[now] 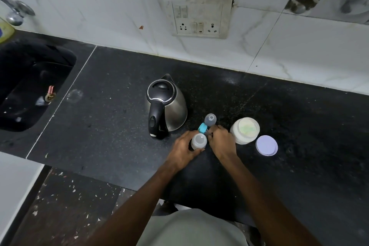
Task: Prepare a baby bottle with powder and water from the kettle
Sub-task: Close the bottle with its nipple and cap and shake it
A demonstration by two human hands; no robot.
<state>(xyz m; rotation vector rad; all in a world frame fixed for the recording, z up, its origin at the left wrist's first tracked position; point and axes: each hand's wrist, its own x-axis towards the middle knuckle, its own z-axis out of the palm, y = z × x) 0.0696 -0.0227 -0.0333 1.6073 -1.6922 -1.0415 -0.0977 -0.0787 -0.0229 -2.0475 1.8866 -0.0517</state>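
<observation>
On the black stone counter (123,126), near its front edge, I find both hands at work on the baby bottle (198,141). My left hand (184,149) is curled around the bottle body, fingers wrapped round the far side and thumb on the near side, holding it upright on the counter with its open mouth facing up. My right hand (220,141) sits just beside it, fingers bent and closed on the blue collar (202,128) of the teat piece, which is tilted and lies between the bottle and the kettle (166,104). A translucent grey cap (210,119) stands just behind the collar; I cannot tell whether the two touch.

I record the steel kettle, lid shut, handle toward me, standing just behind and left of the hands. To the right of the right hand stands the powder jar (245,131), open, pale contents showing. Its lid (266,145) lies flat on the counter just beside the jar, to the right.

A sink (30,86) is set into the counter at far left, a tap (14,11) above it. A wall socket plate (198,17) is mounted on the tiled wall behind the kettle.
</observation>
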